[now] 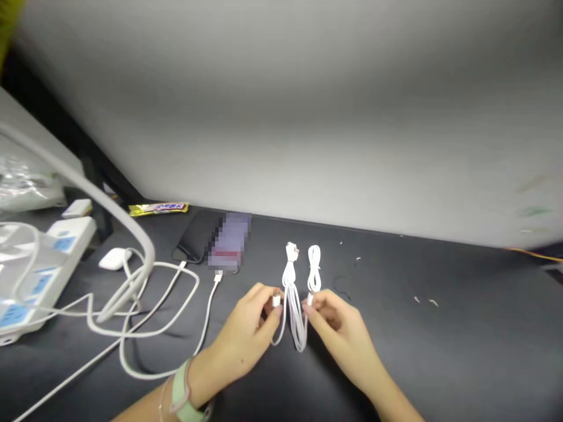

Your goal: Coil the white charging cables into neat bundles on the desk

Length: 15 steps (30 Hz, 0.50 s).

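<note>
A looped white cable [298, 322] lies on the dark table between my hands. My left hand [255, 322] pinches one of its plugs, a white connector [276, 300], between thumb and fingers. Another white connector [309, 299] is pinched by my right hand [338, 322]. Just beyond them are two small bundled white cables, one [289, 266] above the loops with a metal plug showing, the other [314, 268] near my right fingertips. A green band [180, 390] circles my left wrist.
Two phones, one dark [196, 237] and one with a blurred screen [229, 240], have white cables plugged in. At the left are tangled white cables [145, 334], a power strip [65, 258], a white charger [115, 258] and a yellow-wrapped bar [159, 208]. White scraps [433, 303] lie right.
</note>
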Each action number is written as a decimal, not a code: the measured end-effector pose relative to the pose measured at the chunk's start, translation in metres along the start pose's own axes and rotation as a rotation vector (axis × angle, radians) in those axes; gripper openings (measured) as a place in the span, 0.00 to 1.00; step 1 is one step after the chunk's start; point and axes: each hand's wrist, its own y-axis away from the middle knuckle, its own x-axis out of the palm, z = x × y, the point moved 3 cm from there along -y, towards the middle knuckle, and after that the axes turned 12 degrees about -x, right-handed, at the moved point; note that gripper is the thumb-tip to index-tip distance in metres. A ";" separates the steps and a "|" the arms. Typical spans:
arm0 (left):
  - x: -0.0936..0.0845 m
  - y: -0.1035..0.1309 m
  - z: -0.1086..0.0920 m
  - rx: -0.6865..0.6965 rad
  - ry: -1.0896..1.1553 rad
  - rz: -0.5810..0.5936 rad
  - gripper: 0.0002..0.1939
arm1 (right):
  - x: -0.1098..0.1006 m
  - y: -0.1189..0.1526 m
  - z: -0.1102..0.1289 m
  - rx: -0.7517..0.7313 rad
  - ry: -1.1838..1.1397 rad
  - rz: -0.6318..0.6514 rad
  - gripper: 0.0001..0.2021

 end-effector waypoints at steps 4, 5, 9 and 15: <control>-0.010 -0.007 0.006 -0.085 -0.147 -0.055 0.14 | -0.018 -0.005 -0.007 0.130 -0.070 0.054 0.11; -0.013 -0.008 0.008 -0.096 -0.179 -0.065 0.15 | -0.022 -0.006 -0.008 0.145 -0.075 0.073 0.11; -0.021 -0.009 0.011 -0.108 -0.253 -0.092 0.15 | -0.040 -0.009 -0.013 0.190 -0.103 0.071 0.11; -0.023 -0.010 0.013 -0.097 -0.221 -0.084 0.12 | -0.044 -0.005 -0.017 0.244 -0.224 0.248 0.12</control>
